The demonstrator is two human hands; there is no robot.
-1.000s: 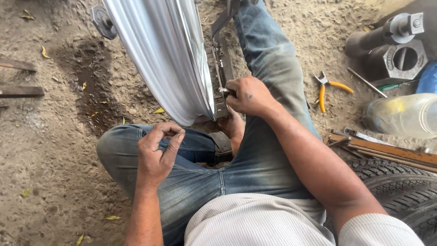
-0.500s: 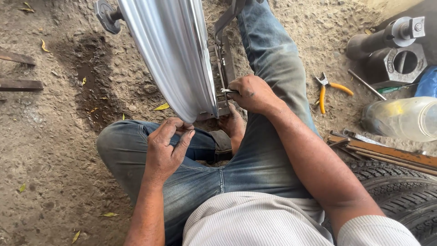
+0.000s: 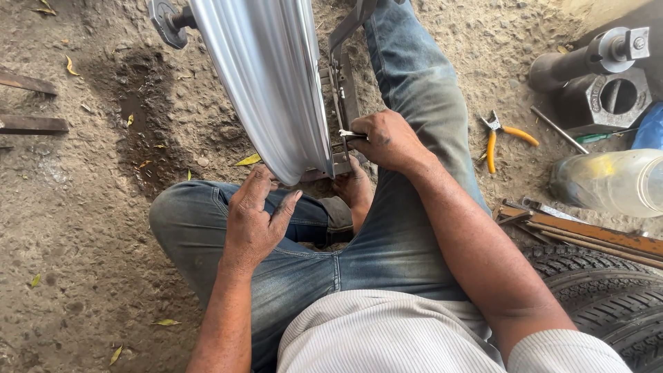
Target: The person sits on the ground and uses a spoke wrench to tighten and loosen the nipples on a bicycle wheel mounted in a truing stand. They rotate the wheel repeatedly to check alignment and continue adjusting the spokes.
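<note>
Rim: polished metal wheel rim (image 3: 266,83) stands on edge in a metal truing stand (image 3: 343,103), between the seated person's legs, on the dirt ground (image 3: 83,228).
Left hand: left hand (image 3: 254,221) loosely cupped, fingertips touching the rim's lowest edge; holds nothing.
Right hand: right hand (image 3: 387,141) closed round a small metal tool (image 3: 351,134), its tip at the rim's side beside the stand.
Nearby: yellow-handled pliers (image 3: 501,135), plastic jar (image 3: 611,181), tyre (image 3: 608,297), all to the right.
Risk: the tool may slip off and scratch the polish. Fingers under the rim could be pinched if it turns or drops.
</note>
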